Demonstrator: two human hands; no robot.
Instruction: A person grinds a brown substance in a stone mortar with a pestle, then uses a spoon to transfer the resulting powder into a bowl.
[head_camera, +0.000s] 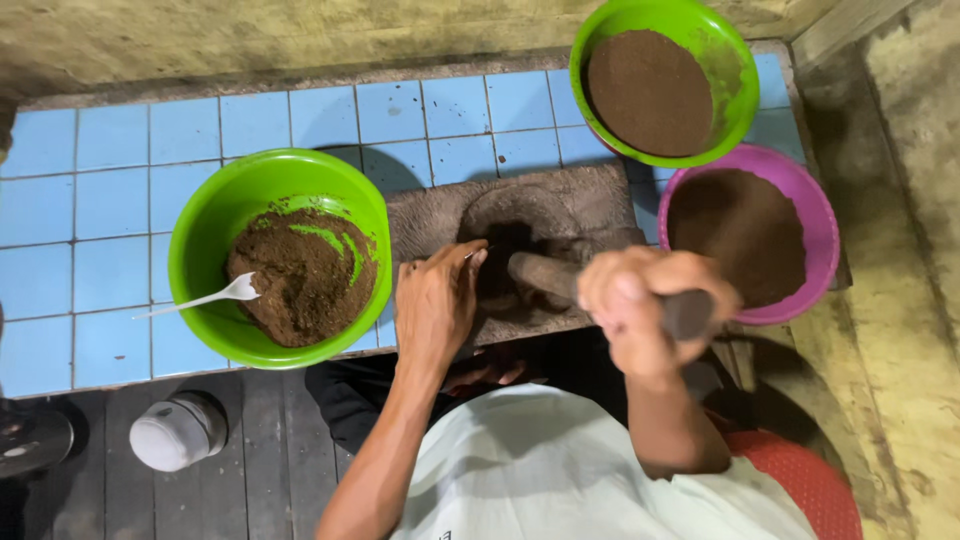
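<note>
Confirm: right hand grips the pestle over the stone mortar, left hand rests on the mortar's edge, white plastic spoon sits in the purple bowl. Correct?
Not quite. The white plastic spoon lies in the large green bowl at left, on the coarse brown mix, not in the purple bowl. The head view shows it. The rest holds: right hand grips the pestle over the stone mortar, left hand rests on its edge.

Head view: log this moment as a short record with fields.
Left hand: rests on the stone mortar, fingertips at the hollow
Right hand: gripped around a pestle, its tip in the mortar
Left of mortar: green bowl of brown paste with a white spoon
Right: second green bowl and purple bowl, both holding brown powder
Surface: blue tiles
</note>
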